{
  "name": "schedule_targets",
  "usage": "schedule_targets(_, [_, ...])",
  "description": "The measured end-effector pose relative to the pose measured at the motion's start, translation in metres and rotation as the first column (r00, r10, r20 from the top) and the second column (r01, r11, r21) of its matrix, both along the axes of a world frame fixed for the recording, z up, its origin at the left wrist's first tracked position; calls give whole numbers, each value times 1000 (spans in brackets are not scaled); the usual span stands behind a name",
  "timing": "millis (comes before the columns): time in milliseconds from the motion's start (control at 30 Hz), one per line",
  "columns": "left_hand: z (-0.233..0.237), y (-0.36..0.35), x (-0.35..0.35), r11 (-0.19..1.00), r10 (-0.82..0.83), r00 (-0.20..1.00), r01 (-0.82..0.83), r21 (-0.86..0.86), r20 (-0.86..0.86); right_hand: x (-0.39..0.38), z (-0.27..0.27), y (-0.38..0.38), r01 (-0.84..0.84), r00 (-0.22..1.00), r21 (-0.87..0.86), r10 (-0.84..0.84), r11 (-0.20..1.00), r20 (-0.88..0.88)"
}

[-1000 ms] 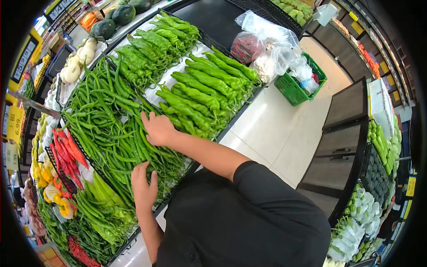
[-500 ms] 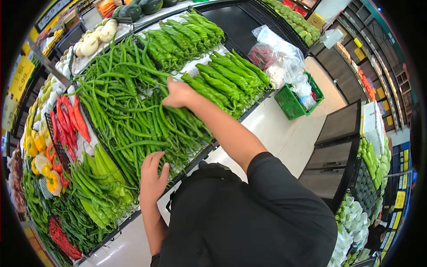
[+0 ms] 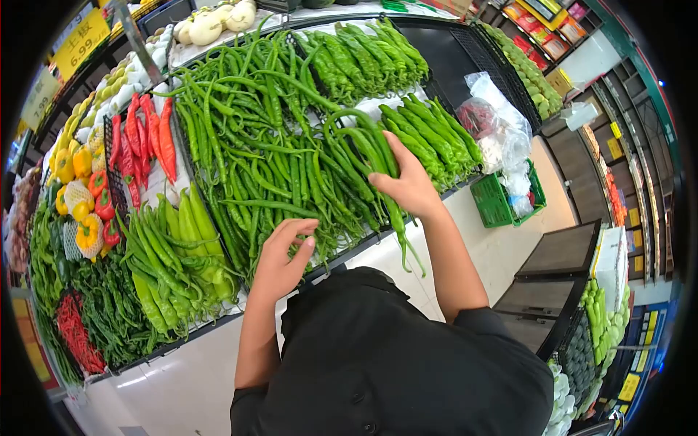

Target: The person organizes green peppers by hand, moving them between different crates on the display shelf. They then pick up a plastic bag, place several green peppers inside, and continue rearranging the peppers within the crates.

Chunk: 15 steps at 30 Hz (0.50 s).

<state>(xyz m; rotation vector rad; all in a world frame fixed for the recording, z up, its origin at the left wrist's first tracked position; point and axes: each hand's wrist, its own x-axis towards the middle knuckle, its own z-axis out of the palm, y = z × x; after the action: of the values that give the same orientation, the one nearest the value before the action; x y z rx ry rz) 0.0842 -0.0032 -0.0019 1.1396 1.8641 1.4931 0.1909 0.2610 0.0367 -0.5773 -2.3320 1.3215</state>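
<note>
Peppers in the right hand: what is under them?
Beneath the held peppers, loose green peppers show around them, then the display's black edge and, past it, pale floor. Whatever lies directly behind them and the right hand is covered.

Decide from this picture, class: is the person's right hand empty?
No, the right hand is holding several long green peppers.

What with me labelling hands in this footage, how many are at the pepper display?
2: the right hand, holding several long green peppers, and the left hand, lower and further left in view, with nothing visible in it. Neither is hidden.
</note>
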Motion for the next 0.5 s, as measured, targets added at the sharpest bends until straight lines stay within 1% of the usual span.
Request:
schedule_targets(33, [1,3,0,998,-25,987,15,58,161,1,4,-12,-13,998,-5,12,1000,-67])
schedule_targets(100, [4,12,6,983,-81,885,-4,183,458,-1,13,-41,-60,978,-18,55,998,-200])
schedule_targets(133, [9,17,7,959,-139,845,-15,283,517,-3,24,-56,-89,984,103,104,991,-144])
schedule_targets(167, [14,20,8,925,-198,803,-37,378,562,-7,28,-72,-116,978,206,147,972,-145])
schedule_targets(200, [17,21,9,924,-198,823,-25,381,533,-11,28,-85,-186,962,276,232,943,-143])
schedule_targets(233, [16,27,10,869,-204,876,-44,494,437,-16,26,-97,-253,938,344,316,904,-140])
schedule_targets(267, [22,30,16,863,-129,869,-139,485,478,-22,18,-106,-324,894,399,416,858,-167])
schedule_targets(300, [29,29,17,848,-57,854,-232,476,517,-26,16,-116,-336,879,458,449,823,-161])
schedule_targets(367, [35,20,11,832,-40,791,-312,459,611,-35,17,-130,-408,854,384,495,828,-160])
schedule_targets(400, [38,13,7,824,-44,755,-343,451,655,-39,15,-135,-446,828,387,536,807,-164])
schedule_targets(500, [48,-8,0,764,53,761,-448,464,646,-50,20,-156,-512,755,406,622,757,-208])
